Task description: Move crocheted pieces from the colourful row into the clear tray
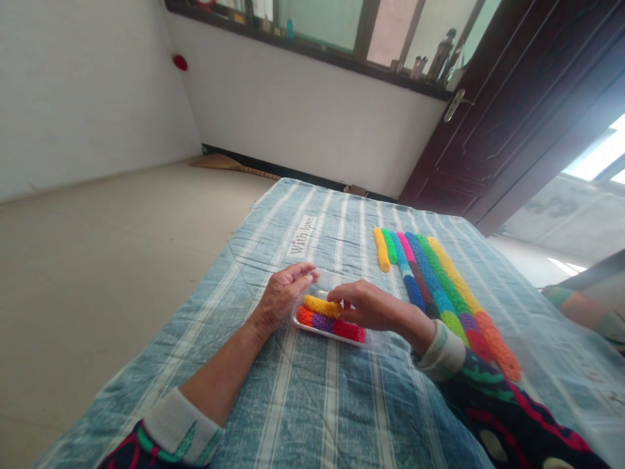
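A clear plastic box [336, 338] with a pale rim sits on the cloth-covered table in front of me. Inside it, along the near side, lies a knitted-looking roll [323, 323] in orange, purple and red. Beside that is a yellow roll [317, 305], its right end under the fingers of my right hand [364, 305], which are closed on it. My left hand [286, 291] is at the box's left side, thumb and fingers pinched together at the rim.
Several more colourful rolls [442, 293] lie side by side on the right of the striped blue tablecloth [234, 326]. Beyond the table are a white wall, a window ledge [317, 49] with bottles, and a dark red door [493, 111]. A straw-coloured broom [215, 161] lies on the floor.
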A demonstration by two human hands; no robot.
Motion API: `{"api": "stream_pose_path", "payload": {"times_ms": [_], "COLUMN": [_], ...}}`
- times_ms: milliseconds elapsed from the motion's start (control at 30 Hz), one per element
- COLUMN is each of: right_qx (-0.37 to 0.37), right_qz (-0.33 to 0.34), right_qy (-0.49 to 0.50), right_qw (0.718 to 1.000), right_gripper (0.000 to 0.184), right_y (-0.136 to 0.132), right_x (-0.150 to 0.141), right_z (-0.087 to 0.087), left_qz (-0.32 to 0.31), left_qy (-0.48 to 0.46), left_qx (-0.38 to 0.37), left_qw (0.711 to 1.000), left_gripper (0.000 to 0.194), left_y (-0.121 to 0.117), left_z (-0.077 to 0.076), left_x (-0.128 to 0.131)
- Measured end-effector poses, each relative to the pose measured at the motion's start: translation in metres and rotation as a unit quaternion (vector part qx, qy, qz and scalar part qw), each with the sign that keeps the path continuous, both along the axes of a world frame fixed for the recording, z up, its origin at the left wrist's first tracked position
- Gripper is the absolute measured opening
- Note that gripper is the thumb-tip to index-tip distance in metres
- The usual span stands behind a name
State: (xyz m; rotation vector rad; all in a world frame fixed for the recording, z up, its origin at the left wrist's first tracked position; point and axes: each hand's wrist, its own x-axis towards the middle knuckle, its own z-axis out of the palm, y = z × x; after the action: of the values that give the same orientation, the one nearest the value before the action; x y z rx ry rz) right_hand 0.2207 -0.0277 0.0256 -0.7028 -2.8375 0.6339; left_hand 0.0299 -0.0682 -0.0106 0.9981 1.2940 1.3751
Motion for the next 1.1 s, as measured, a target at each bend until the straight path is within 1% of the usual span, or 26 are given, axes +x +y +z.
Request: {"api": "stream_pose_path", "payload": {"times_ms": [133, 267, 367, 700, 900, 1100], "right_qx": [-0.015, -0.029, -0.035, -0.031, -0.027, -0.034], "right_qz": [-0.006, -0.016, -0.008, -0.011, -0.010, -0.012], "right_qy": [-0.005, 0.001, 0.004, 0.028, 0.029, 0.030], "right_qw": [1.000, 0.999, 0.999, 0.999, 0.999, 0.999], "right_gripper": [0.023, 0.020, 0.017, 0.025, 0.025, 0.025], "right_y": [0.003, 0.007, 0.010, 0.011, 0.010, 0.010], "right_x": [0.001, 0.002, 0.003, 0.004, 0.003, 0.002], "right_z": [0.000, -0.003, -0.006, -0.013, -0.011, -0.012], "left_qz": [0.001, 0.002, 0.000, 0.001, -0.002, 0.003], "left_qy": [0.001, 0.006, 0.003, 0.005, 0.010, 0.006], "left_qx": [-0.002, 0.006, 0.007, 0.007, 0.010, 0.012], "left_qw": [1.000, 1.000, 1.000, 1.000, 1.000, 1.000], "left_gripper": [0.036, 0.035, 0.034, 0.036, 0.034, 0.036], "left_y": [0.000, 0.001, 0.001, 0.001, 0.002, 0.001], "left_z": [0.000, -0.001, -0.002, -0.002, -0.003, -0.001], "left_x": [0.000, 0.000, -0.001, -0.001, -0.001, 0.000]}}
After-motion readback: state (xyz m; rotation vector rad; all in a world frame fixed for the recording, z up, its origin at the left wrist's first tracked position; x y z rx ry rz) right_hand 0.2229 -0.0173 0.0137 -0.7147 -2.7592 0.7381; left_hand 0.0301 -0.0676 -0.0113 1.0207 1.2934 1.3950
